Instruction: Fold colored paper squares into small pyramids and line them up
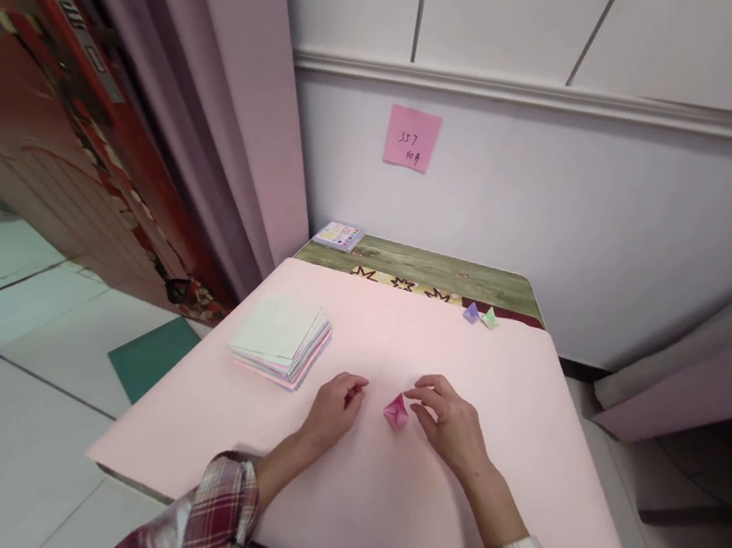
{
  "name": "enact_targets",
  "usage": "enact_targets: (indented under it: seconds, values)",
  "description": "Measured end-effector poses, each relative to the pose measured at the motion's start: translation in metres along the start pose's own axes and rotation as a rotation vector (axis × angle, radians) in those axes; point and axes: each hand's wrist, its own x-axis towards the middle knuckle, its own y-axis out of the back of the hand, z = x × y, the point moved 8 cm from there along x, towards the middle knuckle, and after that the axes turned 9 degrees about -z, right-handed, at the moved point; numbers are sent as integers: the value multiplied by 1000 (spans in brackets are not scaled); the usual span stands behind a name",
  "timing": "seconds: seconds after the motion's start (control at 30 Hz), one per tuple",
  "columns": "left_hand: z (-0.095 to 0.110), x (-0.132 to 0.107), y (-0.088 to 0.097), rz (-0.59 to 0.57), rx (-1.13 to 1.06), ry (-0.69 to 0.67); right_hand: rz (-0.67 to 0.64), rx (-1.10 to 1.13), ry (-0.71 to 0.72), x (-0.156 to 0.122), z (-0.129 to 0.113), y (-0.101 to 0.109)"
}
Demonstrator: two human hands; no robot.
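Note:
A small folded pink paper figure [396,411] lies on the pale pink table cover [370,499], between my two hands. My right hand [449,424] rests just right of it, fingers curled, the fingertips touching or almost touching its upper right edge. My left hand [335,407] lies a little to the left of the figure, fingers loosely curled, with nothing visible in it. A stack of pastel square papers [281,342] sits further left. Two finished folded pieces, one purple [471,312] and one light green [490,318], stand at the far edge.
A pack of paper [339,235] lies on the green wooden tabletop [436,273] at the back left. A pink sticky note [412,139] hangs on the wall. A curtain and a red door are at the left; tiled floor lies below.

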Motion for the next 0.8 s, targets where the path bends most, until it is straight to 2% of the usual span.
enact_targets:
  seconds: [0.13,0.27,0.4,0.6,0.8]
  values:
    - [12,-10,-3,3,-9,-65,-120,-167,41,11,-8,-13]
    - [33,-16,-16,-77,39,-178,-144,-179,27,13,-5,-22]
    - [45,-17,-30,-164,189,-252,-155,-161,12,11,-3,-26]
    - [48,-15,-41,-228,389,-288,-187,-182,6,12,-5,-28]
    - [45,-15,-40,-221,387,-296,-245,-156,58,19,-11,-30]
